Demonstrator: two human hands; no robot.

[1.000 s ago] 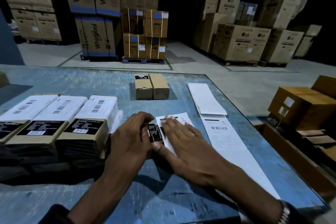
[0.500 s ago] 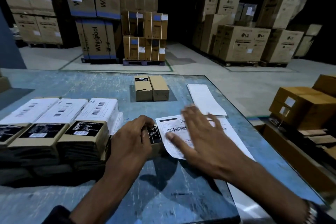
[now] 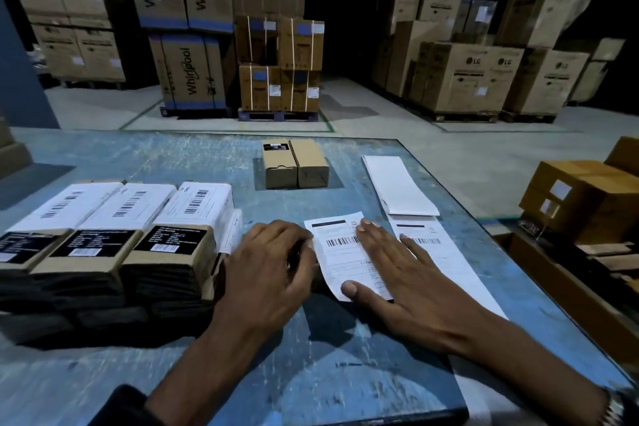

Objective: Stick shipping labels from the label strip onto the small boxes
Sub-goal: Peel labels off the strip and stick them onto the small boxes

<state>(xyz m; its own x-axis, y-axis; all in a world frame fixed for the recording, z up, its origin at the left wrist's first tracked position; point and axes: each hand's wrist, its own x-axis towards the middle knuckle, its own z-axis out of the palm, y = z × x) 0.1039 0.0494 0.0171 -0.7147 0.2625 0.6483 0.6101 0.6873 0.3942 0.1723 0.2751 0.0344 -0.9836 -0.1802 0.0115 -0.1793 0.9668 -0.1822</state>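
- You're at a scuffed blue table (image 3: pixel 103 156); dim warehouse, dark overhead.
- Past its far edge: pale concrete floor (image 3: pixel 432 156) with painted lines.
- Whirlpool cartons (image 3: pixel 193 76) stacked far left, LG cartons (image 3: pixel 470 76) on pallets far right.
- Brown cartons (image 3: pixel 584 201) beside the right edge.

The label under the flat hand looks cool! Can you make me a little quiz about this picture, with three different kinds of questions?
1. True or false: the right hand lies flat with straight fingers on the shipping label.
2. How many plain brown small boxes stand together at the far middle of the blue table?
3. Which hand covers the box being labelled? A: the left hand. B: the right hand. C: neither.

Key
1. True.
2. Two, side by side and touching.
3. A. Its fingers curl over the box, which is almost hidden beneath it.
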